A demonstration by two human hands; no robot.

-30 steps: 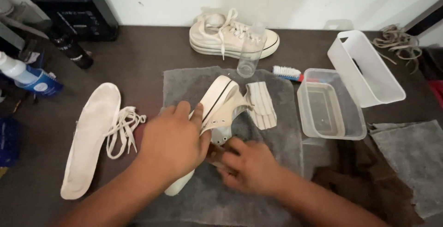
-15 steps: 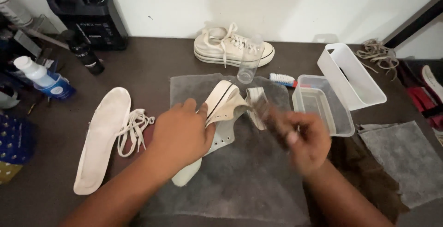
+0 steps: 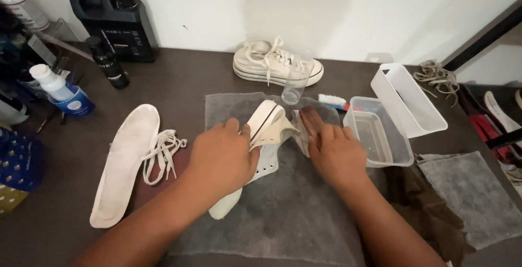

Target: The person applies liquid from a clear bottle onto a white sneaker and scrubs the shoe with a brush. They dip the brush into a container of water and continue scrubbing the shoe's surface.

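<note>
We are holding the unlaced white sneaker [image 3: 265, 136] on its side in the middle of the grey towel [image 3: 283, 212], toe pointing towards us and the opening facing away. Our left hand [image 3: 223, 158] is wrapping over the sneaker's upper in a closed grip, the thumb pressing against the edge of the sole near the heel. Our right hand [image 3: 334, 153] is lying flat just to the right of the sneaker, fingers stretched out and grasping nothing, resting on a pale insole [image 3: 300, 131] (mostly hidden under the palm) that is lying on the towel beside the shoe.

Right of that hand, a clear plastic tub [image 3: 399, 155] is sitting on the bench [image 3: 185, 77], and we cannot tell for sure whether there is liquid in it. A white rectangular bin [image 3: 429, 120] is leaning tilted behind it; its inside is not showing us any contents. Between towel and tub, a small brush [image 3: 331, 102] is lying beside a clear cup [image 3: 296, 79]. The second sneaker [image 3: 274, 63], laced, is standing at the back. Left of the towel, a long white insole [image 3: 122, 164] and a loose lace [image 3: 161, 150] are lying side by side, touching.
</note>
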